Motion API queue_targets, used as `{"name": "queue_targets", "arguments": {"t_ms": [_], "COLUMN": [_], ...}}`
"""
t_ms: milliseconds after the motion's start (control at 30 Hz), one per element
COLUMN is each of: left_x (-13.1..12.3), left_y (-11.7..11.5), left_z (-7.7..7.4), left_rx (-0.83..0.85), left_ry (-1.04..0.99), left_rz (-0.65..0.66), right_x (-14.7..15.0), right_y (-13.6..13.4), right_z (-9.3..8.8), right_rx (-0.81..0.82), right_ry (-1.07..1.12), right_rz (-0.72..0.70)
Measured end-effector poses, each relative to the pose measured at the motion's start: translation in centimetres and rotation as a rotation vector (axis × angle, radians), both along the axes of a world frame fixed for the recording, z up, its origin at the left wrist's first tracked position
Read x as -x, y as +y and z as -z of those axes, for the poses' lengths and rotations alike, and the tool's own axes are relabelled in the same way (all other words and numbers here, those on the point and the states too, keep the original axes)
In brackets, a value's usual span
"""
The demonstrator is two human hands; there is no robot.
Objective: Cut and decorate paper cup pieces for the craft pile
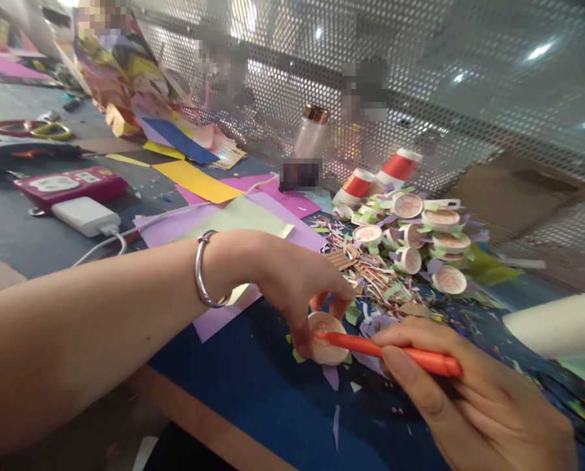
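Note:
My left hand (292,288), with a silver bracelet on the wrist, pinches a small round white paper disc (327,340) with a red pattern against the blue table surface (253,392). My right hand (468,399) grips an orange pen (395,353), its tip touching the disc's face. Just behind lies a pile of similar finished discs (419,239) mixed with green and purple paper scraps.
Two red-and-white paper cups (380,176) lie on their sides by a jar (310,134). Coloured paper sheets (208,196), a white charger (83,216), a pink power strip (71,184) and scissors (32,127) lie at left. A perforated metal screen (419,85) backs the table.

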State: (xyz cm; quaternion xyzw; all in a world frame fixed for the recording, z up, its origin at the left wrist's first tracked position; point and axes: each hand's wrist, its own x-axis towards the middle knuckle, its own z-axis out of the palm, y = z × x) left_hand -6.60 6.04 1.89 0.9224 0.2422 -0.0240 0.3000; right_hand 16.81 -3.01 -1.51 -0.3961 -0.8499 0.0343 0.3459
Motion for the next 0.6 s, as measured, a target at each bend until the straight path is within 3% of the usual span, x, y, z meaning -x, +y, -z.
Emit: {"name": "queue_targets", "arguments": {"t_ms": [600], "left_x": [0.1], "left_y": [0.2], "left_z": [0.2], "left_rx": [0.05], "left_ry": [-0.003], "left_rz": [0.017], "right_x": [-1.2], "right_y": [-0.3], "right_z": [0.1], "right_rx": [0.007], "right_ry": [-0.049], "right_rz": [0.181]}}
